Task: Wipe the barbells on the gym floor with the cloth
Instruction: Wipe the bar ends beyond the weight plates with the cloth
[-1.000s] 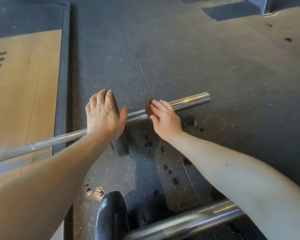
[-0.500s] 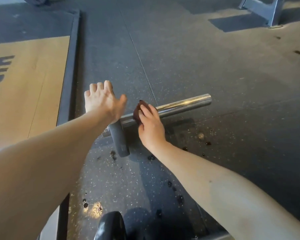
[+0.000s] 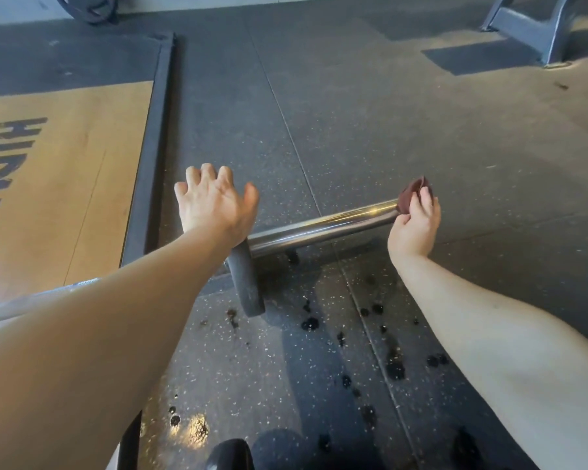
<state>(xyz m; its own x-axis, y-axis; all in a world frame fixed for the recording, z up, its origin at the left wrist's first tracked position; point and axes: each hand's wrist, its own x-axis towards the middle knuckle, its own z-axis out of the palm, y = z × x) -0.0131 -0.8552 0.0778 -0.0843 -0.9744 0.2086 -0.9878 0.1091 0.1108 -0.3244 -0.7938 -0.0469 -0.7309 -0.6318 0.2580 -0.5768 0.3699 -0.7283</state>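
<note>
A barbell lies on the dark rubber floor, its chrome sleeve point(image 3: 323, 225) pointing to the right. My left hand point(image 3: 214, 205) rests on top of its small black plate point(image 3: 246, 286), fingers bent over the far side. The thin bar shaft point(image 3: 31, 300) runs off to the left behind my left forearm. My right hand point(image 3: 416, 222) grips a dark red cloth point(image 3: 409, 195) and holds it against the outer end of the sleeve.
A wooden lifting platform point(image 3: 65, 184) with a dark frame lies on the left. The black plate of a second barbell point(image 3: 228, 452) shows at the bottom edge. Dark wet spots point(image 3: 394, 368) dot the floor near me. A grey rack foot point(image 3: 536, 32) stands far right, a weight plate point(image 3: 85, 11) far left.
My right hand has slid the cloth rightward along the sleeve, from beside the plate to the sleeve's end. My left hand stays on the plate. The view has tilted up.
</note>
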